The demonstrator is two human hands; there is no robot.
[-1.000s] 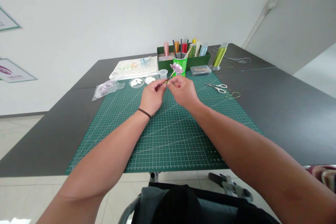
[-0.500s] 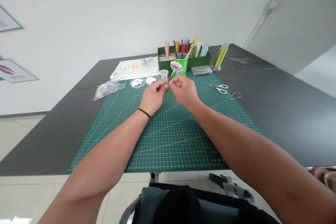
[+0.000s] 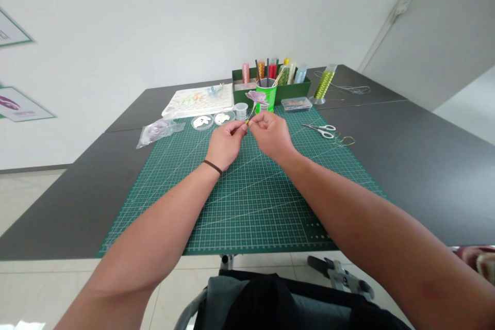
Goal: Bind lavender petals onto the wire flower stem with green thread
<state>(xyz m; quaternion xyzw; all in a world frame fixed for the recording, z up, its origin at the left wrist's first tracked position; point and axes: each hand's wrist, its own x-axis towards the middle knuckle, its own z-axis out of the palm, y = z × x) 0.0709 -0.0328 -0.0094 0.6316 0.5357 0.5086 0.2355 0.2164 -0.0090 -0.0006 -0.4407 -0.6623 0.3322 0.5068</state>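
Both of my hands meet above the far half of a green cutting mat [image 3: 247, 201]. My left hand [image 3: 226, 143] and my right hand [image 3: 270, 135] are closed in pinches on the thin yellow-green stem of a small purple flower [image 3: 255, 96]. The blossom stands above my fingertips, in front of a green cup [image 3: 266, 94] with tools in it. A dark band circles my left wrist.
Behind the mat a dark green box [image 3: 286, 90] holds several tubes of beads. Nearby lie scissors [image 3: 322, 128], a spool of green wire [image 3: 324, 82], a clear box [image 3: 296, 103], two round dishes [image 3: 201, 122], a small jar [image 3: 241, 109], a plastic bag [image 3: 157, 130] and a white board [image 3: 199, 99].
The flower's blossom has swung slightly to the left as my fingers turn the stem. My hands stay at the same spot.
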